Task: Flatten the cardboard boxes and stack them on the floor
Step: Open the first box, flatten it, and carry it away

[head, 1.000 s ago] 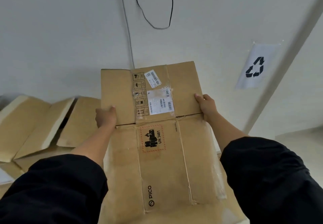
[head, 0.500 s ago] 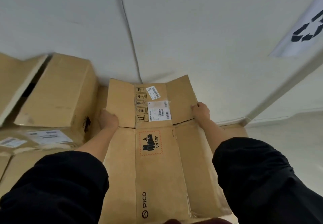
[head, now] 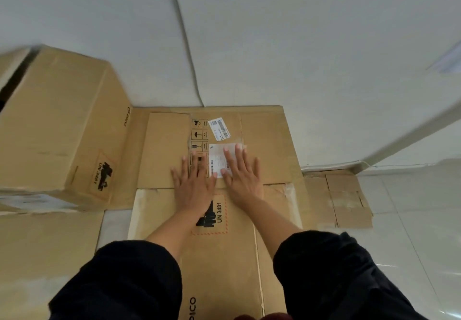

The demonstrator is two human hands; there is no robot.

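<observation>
A flattened brown cardboard box with white labels and a "UN 3481" mark lies flat on top of other flattened cardboard on the floor by the wall. My left hand and my right hand press down side by side on its middle, fingers straight and spread. An unflattened brown box stands at the left, touching the stack's edge.
A white wall with a thin cable runs behind the stack. More flat cardboard covers the floor at the lower left. A smaller cardboard piece lies at the right on pale floor tiles.
The flattened box went from held upright by its side edges down onto the stack. Both hands let go of the edges and now press flat on its centre.
</observation>
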